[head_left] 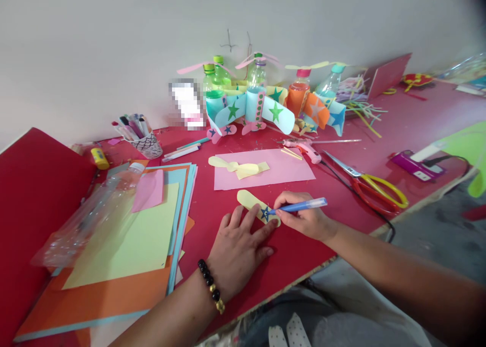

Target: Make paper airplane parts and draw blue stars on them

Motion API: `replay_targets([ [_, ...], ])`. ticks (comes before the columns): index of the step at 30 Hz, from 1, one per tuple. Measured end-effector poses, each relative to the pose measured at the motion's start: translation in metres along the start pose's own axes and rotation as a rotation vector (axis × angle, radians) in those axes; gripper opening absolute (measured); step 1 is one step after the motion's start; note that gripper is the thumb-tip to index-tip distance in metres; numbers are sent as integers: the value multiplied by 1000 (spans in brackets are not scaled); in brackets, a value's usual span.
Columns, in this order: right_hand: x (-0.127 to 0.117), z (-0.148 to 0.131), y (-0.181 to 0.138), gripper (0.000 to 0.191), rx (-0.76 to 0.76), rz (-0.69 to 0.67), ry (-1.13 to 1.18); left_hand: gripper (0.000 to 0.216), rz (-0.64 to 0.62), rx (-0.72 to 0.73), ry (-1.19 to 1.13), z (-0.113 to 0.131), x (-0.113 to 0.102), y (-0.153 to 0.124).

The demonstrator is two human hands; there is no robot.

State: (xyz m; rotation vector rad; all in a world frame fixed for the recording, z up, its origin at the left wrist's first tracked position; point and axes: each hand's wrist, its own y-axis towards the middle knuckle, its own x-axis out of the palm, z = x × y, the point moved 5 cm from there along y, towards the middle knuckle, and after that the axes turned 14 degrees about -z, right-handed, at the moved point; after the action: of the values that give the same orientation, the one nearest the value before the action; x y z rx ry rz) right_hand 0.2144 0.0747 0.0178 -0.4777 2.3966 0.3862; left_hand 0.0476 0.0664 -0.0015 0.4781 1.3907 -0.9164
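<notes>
A pale yellow paper strip with rounded ends lies on the red tabletop, with a blue star drawn near its right end. My left hand is spread flat, its fingertips pressing on the strip. Pinched in my right hand is a blue marker, its tip on the star. Just beyond lies a pink paper sheet, carrying a yellow propeller-shaped cutout and a small yellow piece.
Decorated bottle airplanes line the wall. Scissors, a pink glue gun and its cable lie to the right. At left are stacked coloured papers, a clear plastic bottle and a cup of markers.
</notes>
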Motion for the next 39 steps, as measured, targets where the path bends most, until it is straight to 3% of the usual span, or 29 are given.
replay_targets([
  [39, 2, 4, 0, 9, 20, -16, -4, 50, -19, -6, -12, 0, 2, 1],
])
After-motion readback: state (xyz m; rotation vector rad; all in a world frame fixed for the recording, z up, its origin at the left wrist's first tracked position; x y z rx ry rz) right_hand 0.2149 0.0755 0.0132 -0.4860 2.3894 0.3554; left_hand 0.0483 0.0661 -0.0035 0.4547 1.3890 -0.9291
